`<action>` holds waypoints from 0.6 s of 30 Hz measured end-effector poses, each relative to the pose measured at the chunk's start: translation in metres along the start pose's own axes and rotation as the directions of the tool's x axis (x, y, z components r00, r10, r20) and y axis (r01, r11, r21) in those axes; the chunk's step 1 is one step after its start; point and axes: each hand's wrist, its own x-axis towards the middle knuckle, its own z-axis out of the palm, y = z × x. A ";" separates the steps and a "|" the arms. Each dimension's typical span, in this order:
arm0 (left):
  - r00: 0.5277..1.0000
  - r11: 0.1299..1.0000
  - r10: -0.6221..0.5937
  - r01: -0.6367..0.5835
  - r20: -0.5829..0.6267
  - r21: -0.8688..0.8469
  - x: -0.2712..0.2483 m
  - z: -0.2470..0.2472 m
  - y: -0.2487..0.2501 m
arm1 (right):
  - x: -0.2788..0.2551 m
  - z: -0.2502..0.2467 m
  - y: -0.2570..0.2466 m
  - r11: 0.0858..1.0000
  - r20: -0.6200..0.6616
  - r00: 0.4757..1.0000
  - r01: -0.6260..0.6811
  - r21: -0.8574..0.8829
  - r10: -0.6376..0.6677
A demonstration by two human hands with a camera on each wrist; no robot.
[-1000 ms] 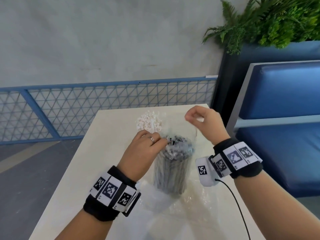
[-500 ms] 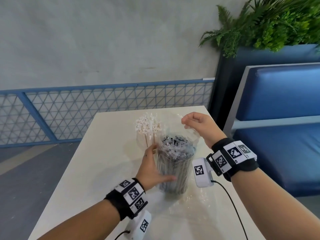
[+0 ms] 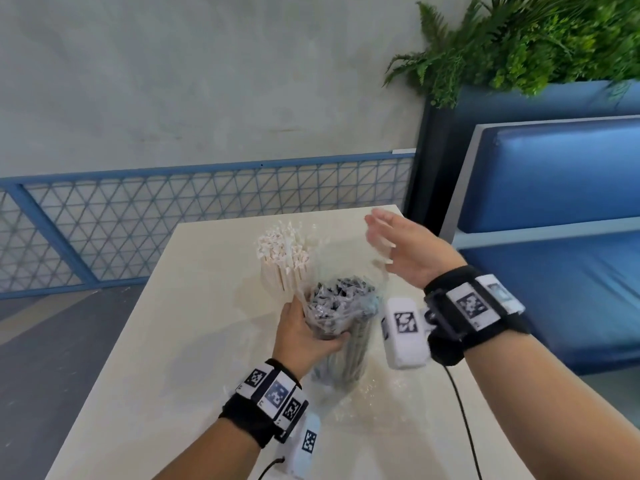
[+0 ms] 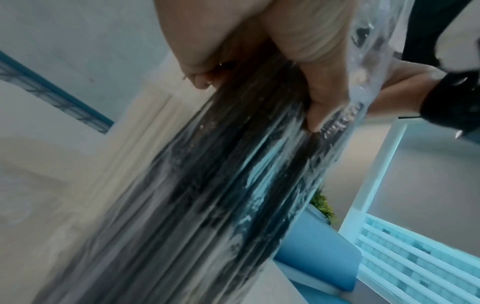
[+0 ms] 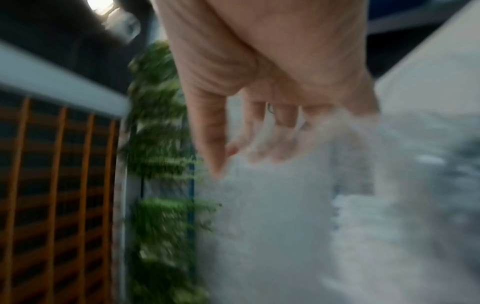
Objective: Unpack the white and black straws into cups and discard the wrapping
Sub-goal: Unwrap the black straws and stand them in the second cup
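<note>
A bundle of black straws [image 3: 341, 301] stands upright on the table, still inside its clear plastic wrapping [image 3: 346, 252], which is open at the top. My left hand [image 3: 311, 327] grips the bundle round its middle, fingers and thumb curled over the plastic. The left wrist view shows the same black straws [image 4: 207, 195] up close under my left hand [image 4: 262, 82]. My right hand [image 3: 381, 237] hovers just right of the wrapping's open top with fingers straight and holds nothing; the right wrist view of it is blurred. White straws [image 3: 282, 258] stand bunched behind the black bundle.
More crumpled clear plastic [image 3: 349, 407] lies on the pale table [image 3: 173, 341] near its front edge. A blue bench [image 3: 554, 202] stands to the right, with a planter of green leaves [image 3: 519, 39] behind it. A blue mesh railing [image 3: 173, 220] runs beyond the table's far edge.
My left hand dropped from the top of the black bundle to grip its side. My right hand let go of its pinch on the wrapping and spread open.
</note>
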 end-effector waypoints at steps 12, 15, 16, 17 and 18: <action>0.963 0.987 0.148 -0.128 -0.225 0.102 -0.020 0.008 0.023 | -0.055 0.042 0.021 0.121 0.318 0.847 0.401 -0.908 -0.426; 0.983 0.992 0.116 -0.108 -0.144 0.059 -0.021 0.012 0.011 | -0.046 0.044 0.044 0.018 0.274 0.945 0.282 -0.959 -0.179; 0.988 0.993 0.117 -0.115 -0.106 0.025 -0.021 0.012 0.007 | -0.044 0.044 0.047 -0.021 0.286 0.952 0.286 -0.958 -0.113; 0.992 0.994 0.107 -0.107 -0.064 0.003 -0.020 0.011 0.004 | -0.042 0.045 0.049 -0.044 0.305 0.949 0.302 -0.952 -0.076; 0.995 0.995 0.094 -0.095 -0.028 -0.027 -0.017 0.010 0.002 | -0.041 0.046 0.051 -0.062 0.331 0.941 0.327 -0.943 -0.070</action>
